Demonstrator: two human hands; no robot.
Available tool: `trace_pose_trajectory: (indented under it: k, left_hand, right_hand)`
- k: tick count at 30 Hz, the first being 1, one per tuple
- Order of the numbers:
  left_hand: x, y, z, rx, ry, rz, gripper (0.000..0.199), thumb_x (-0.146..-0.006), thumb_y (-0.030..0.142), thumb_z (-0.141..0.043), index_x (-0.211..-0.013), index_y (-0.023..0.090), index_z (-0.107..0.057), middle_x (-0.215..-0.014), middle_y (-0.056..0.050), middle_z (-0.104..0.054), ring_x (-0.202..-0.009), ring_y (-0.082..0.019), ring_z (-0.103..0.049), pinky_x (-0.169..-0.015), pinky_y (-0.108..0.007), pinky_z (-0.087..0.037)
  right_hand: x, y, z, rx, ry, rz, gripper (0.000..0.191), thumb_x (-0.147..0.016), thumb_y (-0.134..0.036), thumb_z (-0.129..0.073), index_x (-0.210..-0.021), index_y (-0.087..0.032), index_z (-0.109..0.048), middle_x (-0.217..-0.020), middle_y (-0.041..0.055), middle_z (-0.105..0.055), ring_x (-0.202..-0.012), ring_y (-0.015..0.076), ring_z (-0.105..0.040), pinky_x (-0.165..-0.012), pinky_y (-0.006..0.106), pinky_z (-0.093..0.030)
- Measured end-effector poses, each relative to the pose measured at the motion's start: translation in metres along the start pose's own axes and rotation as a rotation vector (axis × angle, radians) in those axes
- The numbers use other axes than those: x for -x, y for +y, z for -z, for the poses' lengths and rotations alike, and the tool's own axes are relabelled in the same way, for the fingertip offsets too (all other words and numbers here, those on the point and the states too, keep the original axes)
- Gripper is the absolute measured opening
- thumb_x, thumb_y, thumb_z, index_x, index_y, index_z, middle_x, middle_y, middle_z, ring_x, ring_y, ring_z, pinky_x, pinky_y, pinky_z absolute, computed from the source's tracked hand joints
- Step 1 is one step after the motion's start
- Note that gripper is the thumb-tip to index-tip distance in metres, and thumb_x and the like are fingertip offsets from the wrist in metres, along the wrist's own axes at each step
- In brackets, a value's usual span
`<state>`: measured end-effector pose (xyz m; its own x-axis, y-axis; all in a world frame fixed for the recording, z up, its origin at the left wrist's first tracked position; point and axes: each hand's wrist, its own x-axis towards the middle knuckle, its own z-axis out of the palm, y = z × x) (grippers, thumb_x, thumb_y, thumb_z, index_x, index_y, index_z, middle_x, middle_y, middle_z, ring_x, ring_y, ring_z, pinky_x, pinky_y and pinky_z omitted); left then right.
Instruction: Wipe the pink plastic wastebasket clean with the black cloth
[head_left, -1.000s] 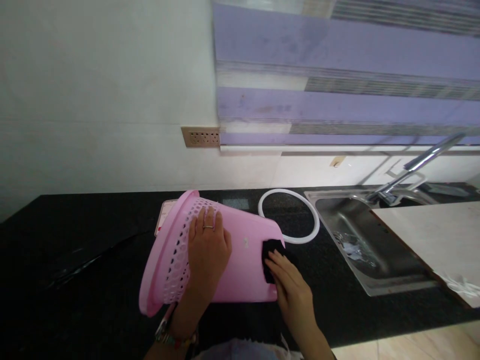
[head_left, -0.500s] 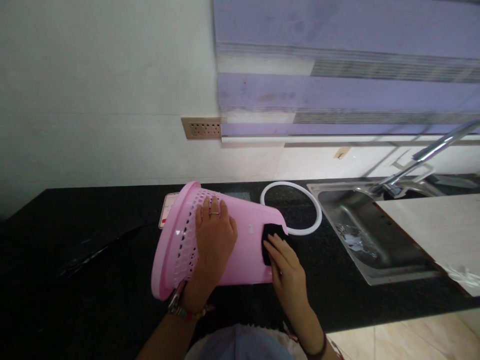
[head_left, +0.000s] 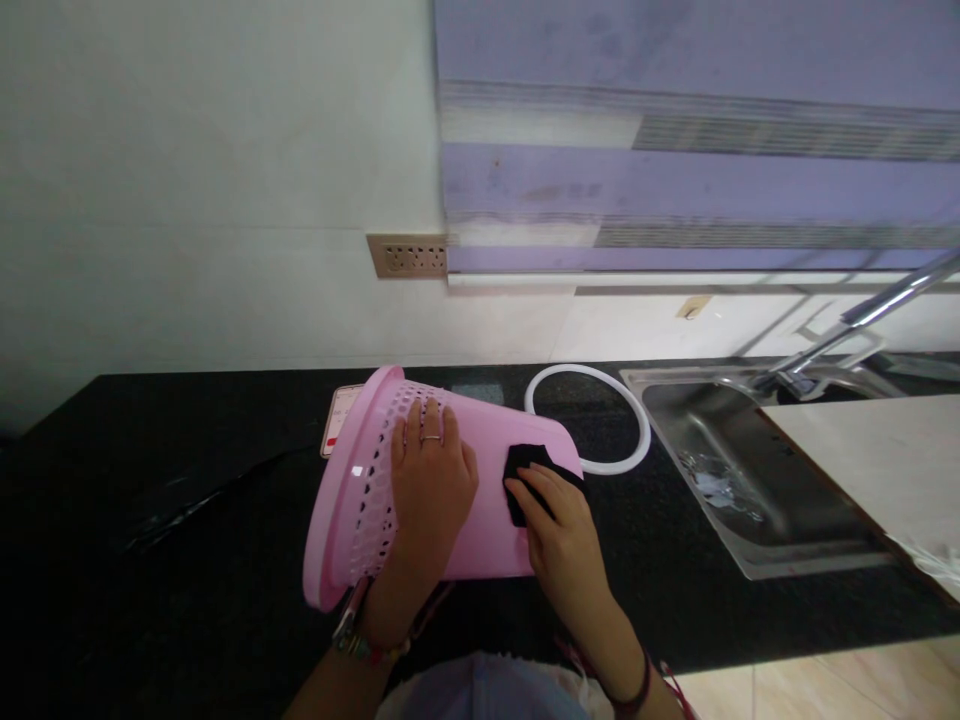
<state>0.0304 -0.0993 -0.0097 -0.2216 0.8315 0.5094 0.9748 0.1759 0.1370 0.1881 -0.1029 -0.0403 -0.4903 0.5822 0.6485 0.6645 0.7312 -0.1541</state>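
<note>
A pink plastic basket [head_left: 487,430] lies on its side on the dark countertop, its wide rim to the left and its perforated band beside the rim. My left hand [head_left: 431,475] rests flat on the basket's side over the holes, fingers stretched out, with a ring on one finger. With its fingers bent together, my right hand [head_left: 562,520] presses a black cloth [head_left: 529,460] against the smooth side near the narrow base. Part of the cloth is hidden beneath those fingers.
Behind the basket's base lies a white ring [head_left: 645,430]. A phone-like screen [head_left: 334,425] shows behind the rim. On the right are a steel sink [head_left: 750,440], a tap [head_left: 885,310] and a pale board [head_left: 870,450]. Black plastic [head_left: 202,500] lies at left.
My right hand has slid the black cloth a little to the left along the basket's side. My left hand stays on the basket. The view has shifted slightly.
</note>
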Motion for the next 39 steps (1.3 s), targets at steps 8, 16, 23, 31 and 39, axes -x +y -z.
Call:
trace_pose_trajectory:
  k: [8,16,23,31,39]
  left_hand:
    - [0.0005,0.0001,-0.0004,-0.037,0.001,0.000,0.040,-0.084,0.016,-0.036,-0.116,0.005,-0.056,-0.125,-0.020,-0.055,-0.123,-0.033,-0.044,-0.102,-0.050,-0.034]
    - [-0.0007,0.0014,0.0020,-0.006,-0.038,0.026,0.041,-0.083,0.016,-0.038,-0.117,0.003,-0.056,-0.126,-0.021,-0.053,-0.124,-0.033,-0.041,-0.104,-0.051,-0.031]
    - [0.0030,0.0006,0.0023,-0.001,0.001,0.012,0.040,-0.083,0.017,-0.038,-0.117,0.006,-0.056,-0.126,-0.019,-0.054,-0.123,-0.032,-0.044,-0.103,-0.051,-0.033]
    - [0.0041,0.0010,0.0021,0.019,-0.007,0.033,0.040,-0.083,0.017,-0.038,-0.117,0.005,-0.056,-0.127,-0.020,-0.053,-0.124,-0.032,-0.043,-0.103,-0.051,-0.032]
    - [0.0040,0.0027,0.0019,-0.018,-0.010,0.035,0.041,-0.083,0.015,-0.037,-0.117,0.004,-0.055,-0.127,-0.022,-0.052,-0.124,-0.033,-0.042,-0.103,-0.052,-0.032]
  right_hand:
    - [0.0009,0.0009,0.0001,-0.049,-0.002,-0.012,0.040,-0.077,-0.003,-0.040,-0.106,-0.017,-0.065,-0.102,0.0113,-0.065,-0.103,0.0237,-0.057,-0.080,0.040,-0.050]
    - [-0.0023,0.0020,0.0001,-0.017,0.018,0.012,0.037,-0.077,-0.003,-0.040,-0.100,-0.014,-0.066,-0.099,0.0117,-0.066,-0.100,0.0234,-0.058,-0.078,0.040,-0.050]
    - [0.0018,0.0022,-0.0012,-0.064,-0.015,0.028,0.040,-0.076,-0.003,-0.041,-0.105,-0.017,-0.065,-0.102,0.0107,-0.065,-0.103,0.0228,-0.056,-0.080,0.039,-0.049]
    - [-0.0035,-0.0003,0.0002,-0.032,0.006,0.049,0.036,-0.078,-0.003,-0.040,-0.101,-0.016,-0.065,-0.099,0.0108,-0.066,-0.099,0.0231,-0.058,-0.078,0.039,-0.049]
    - [-0.0014,-0.0001,-0.0002,-0.030,0.027,0.034,0.036,-0.079,-0.003,-0.040,-0.101,-0.015,-0.065,-0.099,0.0114,-0.065,-0.099,0.0236,-0.058,-0.078,0.040,-0.050]
